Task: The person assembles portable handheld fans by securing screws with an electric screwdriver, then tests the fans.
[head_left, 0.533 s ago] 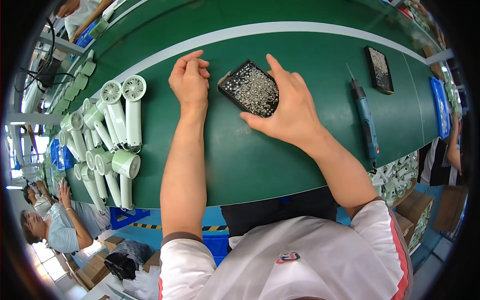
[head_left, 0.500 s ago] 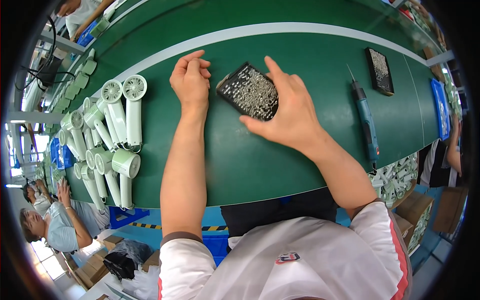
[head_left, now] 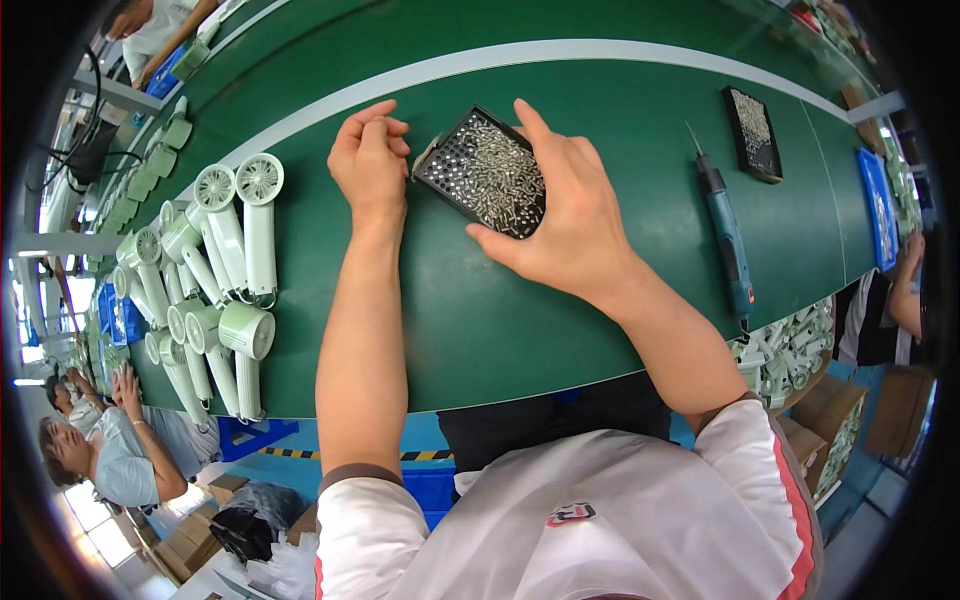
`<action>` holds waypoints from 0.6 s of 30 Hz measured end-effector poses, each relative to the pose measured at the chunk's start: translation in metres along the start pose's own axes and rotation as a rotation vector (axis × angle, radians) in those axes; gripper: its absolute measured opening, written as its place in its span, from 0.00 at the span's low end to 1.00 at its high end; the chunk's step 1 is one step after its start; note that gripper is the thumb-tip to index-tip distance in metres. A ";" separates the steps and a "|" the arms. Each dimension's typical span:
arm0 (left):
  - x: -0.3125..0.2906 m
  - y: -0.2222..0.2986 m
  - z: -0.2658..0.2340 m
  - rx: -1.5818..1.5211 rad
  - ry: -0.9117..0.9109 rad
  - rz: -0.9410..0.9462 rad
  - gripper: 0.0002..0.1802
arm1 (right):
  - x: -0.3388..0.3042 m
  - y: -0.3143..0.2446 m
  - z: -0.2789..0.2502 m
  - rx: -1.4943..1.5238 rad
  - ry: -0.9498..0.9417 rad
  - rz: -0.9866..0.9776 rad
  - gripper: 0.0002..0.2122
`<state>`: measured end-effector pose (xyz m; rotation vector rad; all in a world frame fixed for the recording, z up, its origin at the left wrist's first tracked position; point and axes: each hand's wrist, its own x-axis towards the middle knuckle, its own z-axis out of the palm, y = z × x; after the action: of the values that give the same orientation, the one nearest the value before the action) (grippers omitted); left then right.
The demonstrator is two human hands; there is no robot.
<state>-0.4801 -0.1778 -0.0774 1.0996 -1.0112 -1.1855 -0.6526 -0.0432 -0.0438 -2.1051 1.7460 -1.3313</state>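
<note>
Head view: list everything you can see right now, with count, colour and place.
screw tray: one, black, full of silver screws, tilted, held at belt centre
second screw tray: one, black, flat on belt, far right
electric screwdriver: one, teal, lying on belt, right
hair dryer bodies: about a dozen, pale green, clustered on belt, left
conveyor belt: one, green with a white stripe
co-workers: lower left, top left and right edge
left hand: fist on belt, beside tray
right hand: grips tray
</note>
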 end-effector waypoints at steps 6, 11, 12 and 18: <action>0.001 0.000 0.000 -0.001 -0.004 -0.001 0.11 | 0.000 -0.003 0.001 0.037 -0.004 -0.007 0.49; 0.000 -0.001 -0.001 0.005 -0.011 -0.004 0.12 | 0.000 0.002 0.003 -0.003 0.004 0.007 0.49; 0.001 -0.001 -0.001 0.000 -0.001 0.003 0.12 | -0.001 0.000 0.002 0.039 -0.018 0.006 0.49; 0.002 -0.002 -0.001 -0.003 0.000 0.004 0.11 | -0.002 -0.001 0.000 0.036 -0.042 0.010 0.50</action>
<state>-0.4795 -0.1803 -0.0796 1.0951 -1.0111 -1.1833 -0.6514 -0.0413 -0.0439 -2.0868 1.7017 -1.2958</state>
